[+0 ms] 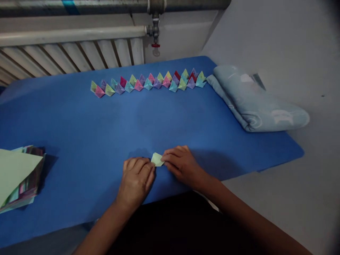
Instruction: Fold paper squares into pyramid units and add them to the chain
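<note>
Blue surface [106,124], smooth, rounded at the corners, set against a pale wall and lit dimly.

Hands: two, bare, close to each other at the near edge, not touching. Left hand [137,177]: palm down, fingers curled, tips closed on the left corner of the paper. Right hand [183,164]: reaching in from the right, thumb and fingers pinched on the opposite corner.

Folded paper [157,160]: one, pale green, small, roughly diamond-shaped, lying between the two hands, low on the blue.

Paper stack [26,189]: at the left edge, many-coloured sheets, fanned unevenly; topmost sheet [17,170] pale green, one corner pointing right.

Folded paper pieces [138,85]: numerous, pointed, standing in two close rows near the far side; pink, yellow-green, purple, light blue, dark red.

Blanket [261,106]: grey-blue with white markings, folded, at the far right, its corner beside the end of the rows.

Radiator [87,55]: white, ribbed, behind the far left edge. Valve [155,45]: red handle, below a thick metal pipe [111,6].
</note>
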`<action>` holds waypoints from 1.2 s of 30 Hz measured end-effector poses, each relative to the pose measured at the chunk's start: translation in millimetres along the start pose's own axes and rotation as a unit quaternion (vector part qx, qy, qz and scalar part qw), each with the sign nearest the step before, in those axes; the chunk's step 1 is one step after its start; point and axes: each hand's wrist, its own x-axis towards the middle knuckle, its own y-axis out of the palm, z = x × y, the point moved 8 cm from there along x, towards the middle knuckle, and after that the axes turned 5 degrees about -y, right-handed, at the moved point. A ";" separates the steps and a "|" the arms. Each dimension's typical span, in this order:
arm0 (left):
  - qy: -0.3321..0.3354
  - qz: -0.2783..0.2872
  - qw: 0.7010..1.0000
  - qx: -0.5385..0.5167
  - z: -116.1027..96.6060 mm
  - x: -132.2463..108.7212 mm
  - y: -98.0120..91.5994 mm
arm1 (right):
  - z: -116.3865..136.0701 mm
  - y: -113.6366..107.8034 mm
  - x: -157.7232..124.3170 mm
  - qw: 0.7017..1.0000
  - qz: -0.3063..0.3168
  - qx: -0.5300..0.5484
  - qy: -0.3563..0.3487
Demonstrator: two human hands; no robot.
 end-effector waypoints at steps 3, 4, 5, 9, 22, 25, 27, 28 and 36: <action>-0.033 0.013 0.999 -0.008 3.1 2.6 1.1 | -2.4 0.1 0.1 1.000 -0.003 -0.007 0.019; -0.044 0.018 0.999 -0.008 3.9 3.6 1.8 | -3.1 -0.2 0.0 1.000 -0.006 -0.005 0.025; -0.054 0.023 0.998 -0.007 4.5 4.6 2.4 | -3.6 -0.6 -0.1 1.000 -0.010 0.000 0.030; -0.084 0.043 0.996 0.000 6.0 8.6 4.3 | -4.8 -1.8 -1.2 0.999 -0.023 0.021 0.041; -0.041 0.093 0.995 0.016 2.6 14.1 10.1 | -3.9 -2.1 -2.9 0.999 -0.018 0.008 0.032; -0.017 0.090 0.996 -0.011 0.0 14.1 8.1 | -2.3 -3.6 -3.5 0.999 -0.030 -0.001 0.017; -0.008 0.079 0.997 -0.013 -1.4 13.2 6.3 | -0.9 -3.5 -4.1 0.999 -0.033 -0.005 0.003; -0.005 0.069 0.998 -0.009 -1.9 12.5 5.1 | -0.1 -3.1 -4.4 0.999 -0.032 -0.007 -0.004; 0.049 0.062 0.997 0.016 -5.0 7.4 9.8 | -0.3 -3.1 -5.6 0.999 -0.035 -0.022 0.004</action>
